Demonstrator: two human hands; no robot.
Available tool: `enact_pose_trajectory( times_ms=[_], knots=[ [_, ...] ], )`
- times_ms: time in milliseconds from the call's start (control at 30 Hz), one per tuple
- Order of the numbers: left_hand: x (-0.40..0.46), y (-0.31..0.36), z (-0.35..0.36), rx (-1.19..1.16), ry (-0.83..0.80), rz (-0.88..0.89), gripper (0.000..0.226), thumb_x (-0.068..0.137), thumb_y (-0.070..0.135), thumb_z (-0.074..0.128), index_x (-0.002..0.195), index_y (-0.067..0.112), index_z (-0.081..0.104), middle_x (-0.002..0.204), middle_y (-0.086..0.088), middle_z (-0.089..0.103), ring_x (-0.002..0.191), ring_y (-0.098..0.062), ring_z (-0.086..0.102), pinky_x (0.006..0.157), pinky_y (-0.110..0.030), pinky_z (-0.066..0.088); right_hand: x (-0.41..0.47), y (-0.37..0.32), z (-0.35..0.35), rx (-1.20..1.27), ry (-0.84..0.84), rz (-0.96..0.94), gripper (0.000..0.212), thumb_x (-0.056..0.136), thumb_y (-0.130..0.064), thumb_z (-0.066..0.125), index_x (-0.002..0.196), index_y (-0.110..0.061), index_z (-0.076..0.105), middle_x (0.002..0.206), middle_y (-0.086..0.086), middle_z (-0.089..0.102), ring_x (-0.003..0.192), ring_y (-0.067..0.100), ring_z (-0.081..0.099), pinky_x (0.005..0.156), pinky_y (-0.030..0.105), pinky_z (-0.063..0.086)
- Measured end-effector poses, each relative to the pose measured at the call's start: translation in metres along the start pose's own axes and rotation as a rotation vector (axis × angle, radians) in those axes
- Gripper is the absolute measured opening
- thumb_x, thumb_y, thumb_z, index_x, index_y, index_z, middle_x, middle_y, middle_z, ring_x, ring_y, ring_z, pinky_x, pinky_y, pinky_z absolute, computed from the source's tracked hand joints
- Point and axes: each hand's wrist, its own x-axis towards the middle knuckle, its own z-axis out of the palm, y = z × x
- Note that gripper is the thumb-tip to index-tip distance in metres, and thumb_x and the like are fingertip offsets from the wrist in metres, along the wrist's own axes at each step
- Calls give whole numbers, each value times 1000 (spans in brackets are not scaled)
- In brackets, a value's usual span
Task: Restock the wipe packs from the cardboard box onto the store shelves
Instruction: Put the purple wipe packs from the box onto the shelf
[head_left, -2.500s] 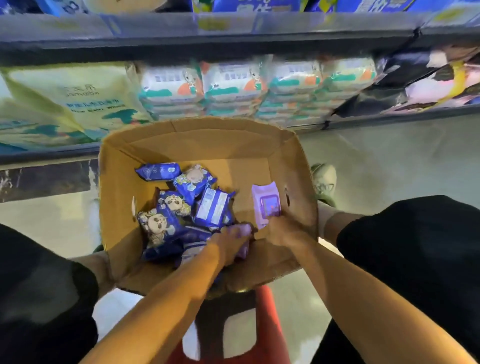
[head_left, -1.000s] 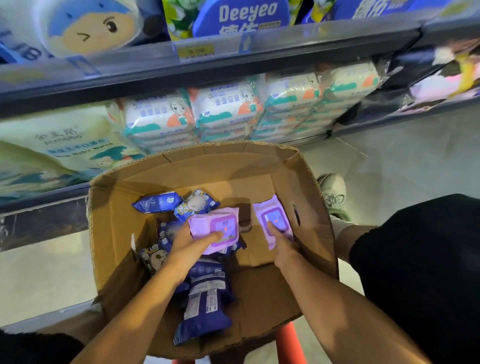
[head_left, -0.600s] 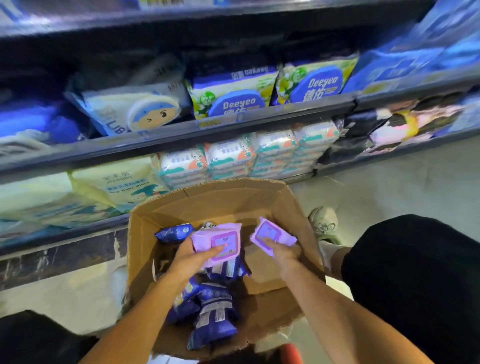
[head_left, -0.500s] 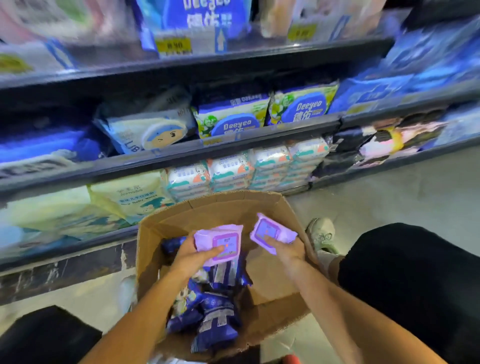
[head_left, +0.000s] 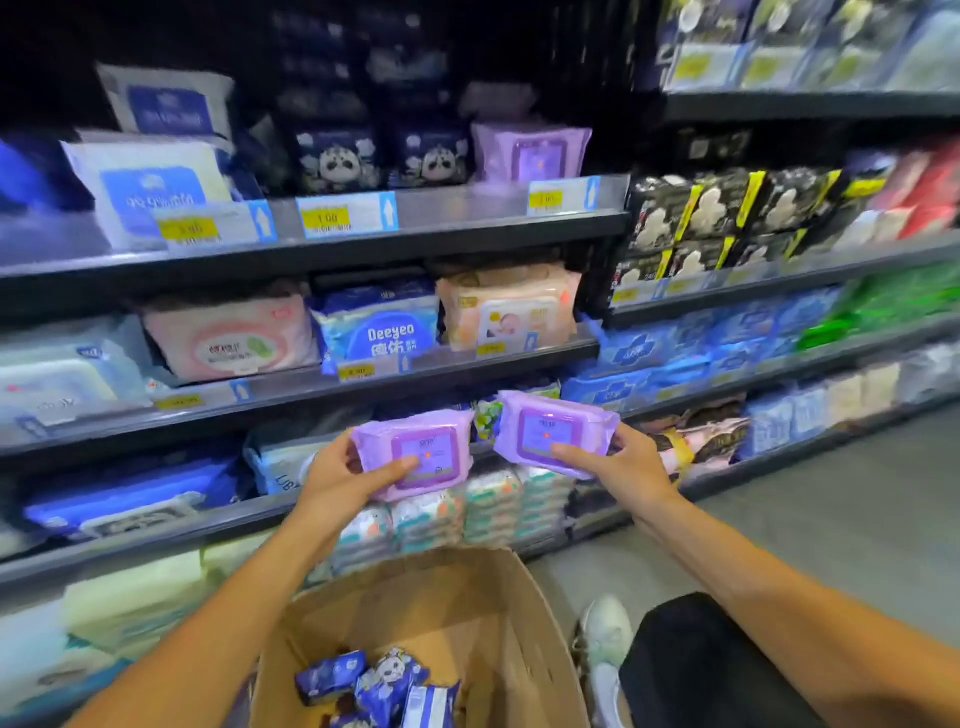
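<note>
My left hand (head_left: 343, 475) grips a purple wipe pack (head_left: 415, 452), thumb across its lid. My right hand (head_left: 626, 465) grips a second purple wipe pack (head_left: 550, 431). Both packs are held up side by side in front of the middle shelves, well above the open cardboard box (head_left: 467, 613). Several small dark blue panda packs (head_left: 379, 686) lie in the box's bottom. On an upper shelf (head_left: 467, 223) stands a matching purple pack (head_left: 530, 150), with dark panda packs (head_left: 384, 158) to its left.
Rows of shelves hold wipe and tissue packs: pink, blue Deeyeo (head_left: 382, 332) and peach packs on the middle shelf, stacked white packs (head_left: 457, 514) low down. My knee (head_left: 696, 665) and a white shoe (head_left: 605, 639) sit right of the box on the grey floor.
Both hands have lifted the purple packs out of the box and up in front of the shelves. My view has tilted upward, showing the higher shelves.
</note>
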Motion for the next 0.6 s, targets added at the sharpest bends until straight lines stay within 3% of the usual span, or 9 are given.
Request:
enact_pose_trajectory(
  times_ms=[67, 200, 367, 500, 600],
  knots=[
    [5, 34, 8, -2, -16, 76, 53, 63, 15, 90, 111, 20, 67, 103, 3, 77, 94, -12, 73, 74, -23, 59, 8, -30, -15, 2, 1, -65, 36, 70, -13, 90, 100, -19, 72, 88, -8, 75, 68, -4, 67, 61, 11, 51],
    [12, 93, 22, 2, -58, 219, 61, 59, 24, 89, 115, 16, 67, 106, 4, 77, 98, -12, 72, 75, -22, 58, 26, -87, -40, 4, -4, -196, 38, 73, -14, 88, 106, -21, 71, 92, -9, 76, 78, 2, 70, 64, 13, 53],
    [23, 148, 30, 42, -45, 363, 52, 70, 17, 88, 118, 17, 66, 110, 4, 76, 103, -12, 71, 86, -25, 57, 57, -149, -55, -20, 2, -343, 43, 74, -18, 87, 112, -18, 68, 100, -1, 76, 88, 8, 73, 78, 28, 61],
    [33, 191, 31, 47, -45, 430, 48, 73, 15, 86, 116, 15, 66, 108, 4, 76, 100, -11, 72, 80, -18, 57, 83, -195, -58, -20, 19, -448, 49, 74, -20, 87, 119, -13, 68, 106, 4, 76, 100, 21, 72, 89, 40, 59],
    [38, 220, 34, 33, -41, 464, 45, 76, 17, 84, 117, 20, 65, 105, 7, 76, 97, -6, 72, 74, -15, 57, 102, -228, -54, -36, 24, -513, 46, 75, -19, 86, 117, -13, 69, 106, 3, 75, 96, 15, 72, 81, 28, 59]
  ],
)
